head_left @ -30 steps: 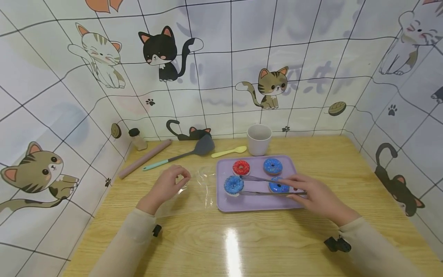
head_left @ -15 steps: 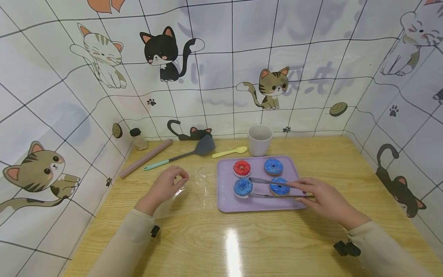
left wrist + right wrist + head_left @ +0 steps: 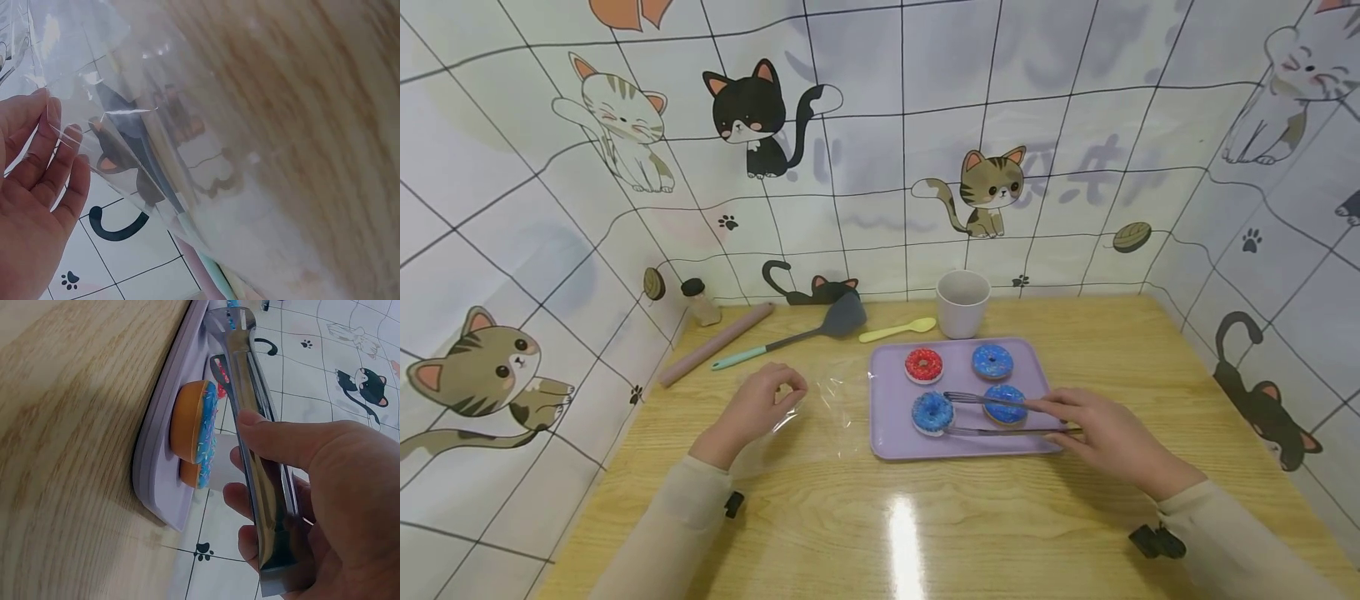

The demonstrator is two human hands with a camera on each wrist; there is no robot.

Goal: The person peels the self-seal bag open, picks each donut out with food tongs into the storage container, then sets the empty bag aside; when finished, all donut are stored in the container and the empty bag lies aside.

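Observation:
A lilac tray (image 3: 964, 446) on the wooden table holds a red doughnut (image 3: 922, 365) and three blue ones. My right hand (image 3: 1052, 412) grips metal tongs (image 3: 1000, 415), whose two arms straddle the front-left blue doughnut (image 3: 933, 412); another blue doughnut (image 3: 1004, 402) lies between the arms nearer the hand. The right wrist view shows the tongs (image 3: 250, 394) in that hand (image 3: 325, 487) beside the tray's edge (image 3: 162, 444). My left hand (image 3: 786, 392) pinches the edge of a clear plastic film (image 3: 823, 417) left of the tray. The film (image 3: 125, 94) lies across its fingertips (image 3: 47, 109).
Behind the tray stand a white cup (image 3: 962, 302), a yellow spoon (image 3: 897, 328), a grey spatula (image 3: 805, 332), a rolling pin (image 3: 715, 343) and a small jar (image 3: 700, 302). Cat-patterned walls close the table on the left, back and right.
The tongs have drawn the front-left blue doughnut rightwards and nearer across the tray, and my right hand has pulled back with them. The left hand has barely moved.

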